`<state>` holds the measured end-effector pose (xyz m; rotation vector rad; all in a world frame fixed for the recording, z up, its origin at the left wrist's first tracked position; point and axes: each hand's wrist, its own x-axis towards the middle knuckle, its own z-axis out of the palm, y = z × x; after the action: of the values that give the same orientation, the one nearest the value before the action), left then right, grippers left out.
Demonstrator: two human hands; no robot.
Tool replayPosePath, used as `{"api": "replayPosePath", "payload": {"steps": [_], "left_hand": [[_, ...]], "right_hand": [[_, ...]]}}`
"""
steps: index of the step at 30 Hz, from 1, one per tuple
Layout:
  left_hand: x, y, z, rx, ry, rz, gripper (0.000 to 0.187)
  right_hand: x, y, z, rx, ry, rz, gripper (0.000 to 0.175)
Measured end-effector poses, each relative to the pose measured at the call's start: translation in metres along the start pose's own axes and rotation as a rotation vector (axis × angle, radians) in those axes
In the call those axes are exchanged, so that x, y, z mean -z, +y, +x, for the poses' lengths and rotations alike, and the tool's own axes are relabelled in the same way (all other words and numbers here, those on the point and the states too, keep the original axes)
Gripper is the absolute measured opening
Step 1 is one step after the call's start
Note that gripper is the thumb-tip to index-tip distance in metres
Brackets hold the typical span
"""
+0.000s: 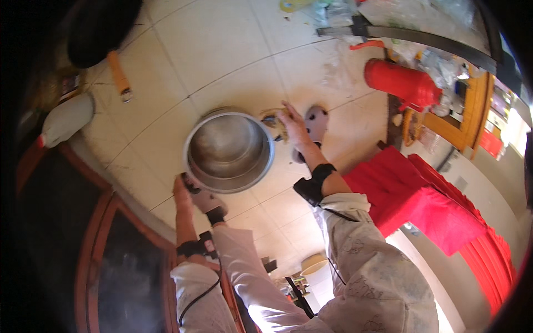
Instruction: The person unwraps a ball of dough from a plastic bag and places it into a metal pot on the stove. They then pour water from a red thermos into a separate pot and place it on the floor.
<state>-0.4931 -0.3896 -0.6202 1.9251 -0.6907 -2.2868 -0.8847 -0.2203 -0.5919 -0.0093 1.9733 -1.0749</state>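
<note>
A large round metal pot (pixel 229 152), its inside facing up, is in front of me above the tiled floor. My left hand (pixel 183 193) is at its lower-left side, closed around the dark handle there, with the fingers partly hidden. My right hand (pixel 292 125) is at the pot's right side, next to the other handle and touching a brown, fibrous-looking thing (pixel 282 125). Blur hides whether its fingers close on the handle or only on that thing. Both wrists wear black straps with cables. A shoe (pixel 317 123) shows beyond my right hand, another (pixel 208 200) beside my left.
A black pan (pixel 98 33) with an orange handle is at the upper left, above a pale bag (pixel 68 118). At the right are a red thermos flask (pixel 399 83), a wooden frame (pixel 474 112) and red cloth (pixel 399 191). Dark-paned wooden doors (pixel 83 254) flank the left.
</note>
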Motion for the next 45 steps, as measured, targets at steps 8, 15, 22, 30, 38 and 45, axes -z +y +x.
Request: {"api": "replayPosePath", "payload": {"steps": [8, 15, 22, 30, 38, 45], "left_hand": [[-0.016, -0.01, -0.022, -0.116, -0.113, -0.292, 0.036], [-0.057, 0.052, -0.082, -0.148, 0.098, -0.091, 0.023], [-0.106, 0.158, -0.211, -0.267, 0.0, 0.118, 0.027], [-0.197, 0.262, -0.372, -0.595, -0.069, 0.541, 0.028], [-0.296, 0.292, -0.471, -0.738, -0.417, 0.726, 0.028], [-0.372, 0.242, -0.575, -0.79, -0.635, 0.946, 0.027]], "right_hand": [[0.005, -0.019, -0.022, -0.033, -0.17, -0.063, 0.045], [0.024, -0.019, -0.042, -0.109, -0.147, 0.146, 0.041], [0.077, -0.105, -0.141, -0.106, -0.091, 0.314, 0.036], [0.161, -0.202, -0.244, 0.002, 0.116, 0.375, 0.048], [0.258, -0.228, -0.396, 0.115, 0.41, 0.498, 0.054], [0.347, -0.196, -0.555, 0.115, 0.361, 0.879, 0.047]]}}
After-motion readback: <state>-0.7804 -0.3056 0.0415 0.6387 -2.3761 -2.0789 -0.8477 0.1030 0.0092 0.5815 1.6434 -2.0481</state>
